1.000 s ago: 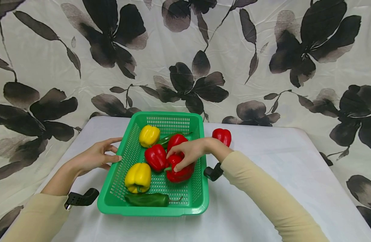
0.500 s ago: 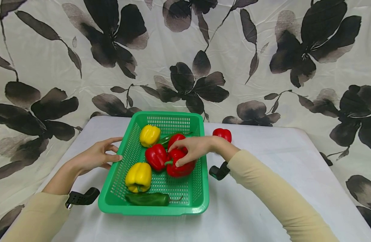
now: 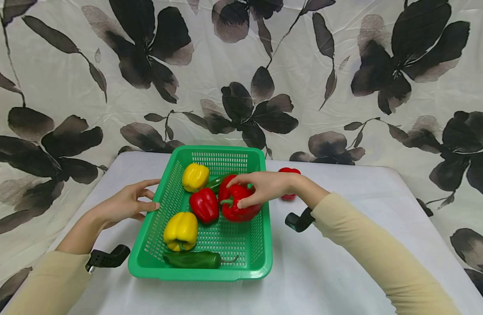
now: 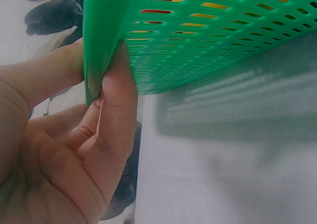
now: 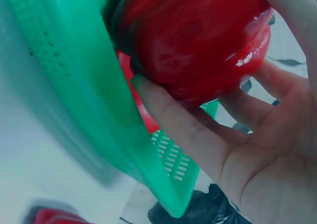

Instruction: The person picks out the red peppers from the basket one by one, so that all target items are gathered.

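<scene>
My right hand [image 3: 261, 188] grips a red bell pepper [image 3: 239, 210] over the right side of the green basket [image 3: 268, 245]. In the right wrist view the fingers curl round the pepper [image 5: 193, 40], close above the basket's rim. My left hand [image 3: 133, 201] pinches the basket's left rim, thumb on one side and fingers on the other in the left wrist view. Inside the basket lie another red bell pepper [image 3: 204, 205], two yellow bell peppers [image 3: 180, 232] and a long green chili pepper [image 3: 192, 260]. Behind the held pepper, a further red pepper and a second green chili [image 3: 215, 183] are partly hidden.
One more red bell pepper [image 3: 288, 197] sits on the white-covered table [image 3: 344, 218] to the right of the basket, partly hidden by the right wrist. A flowered cloth [image 3: 324, 109] hangs behind the table.
My right hand has lifted the red bell pepper and carried it up and to the right, toward the basket's right rim. The left hand stays on the rim.
</scene>
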The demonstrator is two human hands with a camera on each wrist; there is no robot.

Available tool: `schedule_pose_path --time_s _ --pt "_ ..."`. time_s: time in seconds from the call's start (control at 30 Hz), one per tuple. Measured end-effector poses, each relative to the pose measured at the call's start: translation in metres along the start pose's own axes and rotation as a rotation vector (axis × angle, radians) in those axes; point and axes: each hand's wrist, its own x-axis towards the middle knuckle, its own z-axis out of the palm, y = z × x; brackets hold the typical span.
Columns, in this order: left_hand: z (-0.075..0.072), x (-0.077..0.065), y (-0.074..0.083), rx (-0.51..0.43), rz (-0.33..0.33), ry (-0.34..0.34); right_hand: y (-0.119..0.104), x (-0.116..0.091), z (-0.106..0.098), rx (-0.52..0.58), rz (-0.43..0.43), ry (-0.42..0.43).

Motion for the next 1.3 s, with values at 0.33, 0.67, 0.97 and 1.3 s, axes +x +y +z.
schedule_pose_path --time_s 0.33,0.67,0.97,1.3 --pt "0.0 0.001 -0.001 -0.008 0.006 0.0 0.008 -0.021 -0.01 0.031 0.009 0.106" --pt "0.0 0.0 -0.001 -0.001 0.006 0.002 0.025 -0.042 -0.018 0.113 0.033 0.215" --pt "0.0 0.001 -0.002 -0.013 0.002 -0.001 0.04 -0.06 -0.024 0.172 0.088 0.296" --pt "0.0 0.001 -0.003 -0.015 0.008 -0.002 0.058 -0.077 -0.026 0.274 0.166 0.373"
